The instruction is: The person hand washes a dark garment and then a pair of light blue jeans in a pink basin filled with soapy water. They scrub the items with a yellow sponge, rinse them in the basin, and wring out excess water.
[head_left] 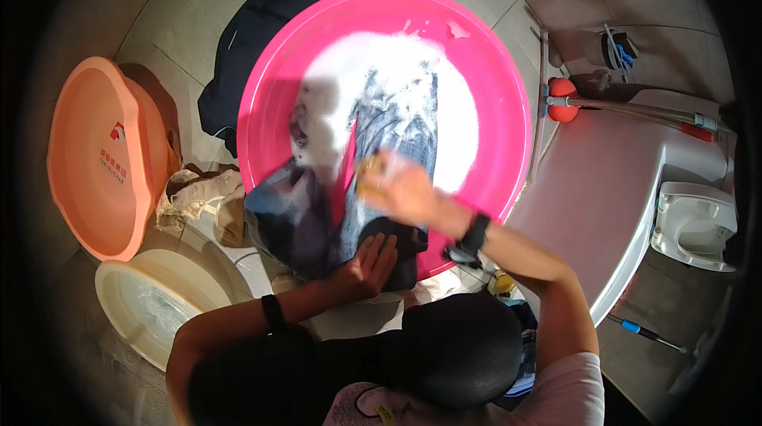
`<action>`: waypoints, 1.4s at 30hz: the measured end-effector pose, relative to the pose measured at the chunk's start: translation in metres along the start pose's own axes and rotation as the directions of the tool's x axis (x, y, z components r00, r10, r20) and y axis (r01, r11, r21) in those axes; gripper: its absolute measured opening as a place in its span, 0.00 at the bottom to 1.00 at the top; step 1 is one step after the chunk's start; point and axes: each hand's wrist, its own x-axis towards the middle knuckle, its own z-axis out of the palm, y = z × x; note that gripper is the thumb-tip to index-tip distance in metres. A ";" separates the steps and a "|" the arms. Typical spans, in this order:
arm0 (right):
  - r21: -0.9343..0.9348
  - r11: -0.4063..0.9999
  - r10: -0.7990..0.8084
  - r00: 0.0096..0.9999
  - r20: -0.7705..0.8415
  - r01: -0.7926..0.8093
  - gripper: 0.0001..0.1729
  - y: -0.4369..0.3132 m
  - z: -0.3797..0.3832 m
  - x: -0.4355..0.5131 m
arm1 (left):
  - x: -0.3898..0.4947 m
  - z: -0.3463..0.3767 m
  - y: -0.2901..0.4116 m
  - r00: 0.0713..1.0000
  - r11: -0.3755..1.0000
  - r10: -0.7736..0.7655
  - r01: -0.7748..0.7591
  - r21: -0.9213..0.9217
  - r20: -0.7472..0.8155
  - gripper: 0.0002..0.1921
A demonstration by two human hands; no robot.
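Observation:
A pair of wet dark blue denim trousers [390,137] lies partly in a large pink plastic tub [506,104], its upper part draped over the near rim. White suds [458,116] cover the water and the far end of the cloth. My right hand [402,188], blurred by motion, is closed around a yellowish scrubbing brush [370,173] against one trouser leg; the brush's details are unclear. At the near rim, my left hand [372,265] holds down the dark upper part of the trousers, with its fingers together and the thumb hidden.
Dark clothing [244,63] lies on tiles behind the tub. An orange basin [89,146] leans at left, near a cream basin [161,301] and pale crumpled cloth [202,191]. To the right stand a white bathtub [589,199], a mop handle [643,109] and a potty-like seat [696,226].

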 end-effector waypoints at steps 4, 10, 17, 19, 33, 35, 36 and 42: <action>-0.195 0.840 0.536 0.832 0.146 -0.507 0.23 0.022 -0.009 0.025 | -0.001 -0.002 -0.001 0.999 1.000 0.007 -0.008 0.023 0.042 0.20; -0.060 0.989 -0.130 0.988 0.081 0.135 0.15 -0.010 -0.002 0.004 | -0.001 0.001 0.001 0.999 1.000 0.013 -0.013 0.008 0.031 0.20; -0.084 0.930 0.359 0.933 0.012 -0.357 0.18 0.013 -0.008 0.024 | -0.002 0.005 0.001 1.000 1.000 -0.005 0.005 0.007 -0.010 0.20; 0.036 0.999 0.027 0.998 0.057 -0.029 0.20 -0.008 -0.005 0.012 | -0.001 0.005 0.002 0.999 0.999 0.001 0.001 0.045 -0.035 0.19; 0.039 0.992 0.115 0.987 0.114 -0.120 0.16 -0.008 0.000 0.014 | -0.002 -0.003 -0.001 0.996 0.999 0.035 -0.034 -0.018 0.080 0.20; -0.065 0.947 0.318 0.946 0.058 -0.314 0.18 0.012 0.004 0.029 | -0.002 -0.001 -0.001 0.998 0.999 0.032 -0.031 -0.008 0.063 0.20; -0.114 0.931 0.350 0.937 0.004 -0.348 0.19 0.016 0.003 0.037 | -0.002 0.000 0.000 0.998 1.000 0.026 -0.026 -0.009 0.052 0.20; 0.059 0.998 0.038 0.998 -0.056 -0.034 0.20 -0.016 0.001 0.022 | -0.001 0.003 -0.001 1.000 0.999 0.014 -0.014 0.029 0.017 0.21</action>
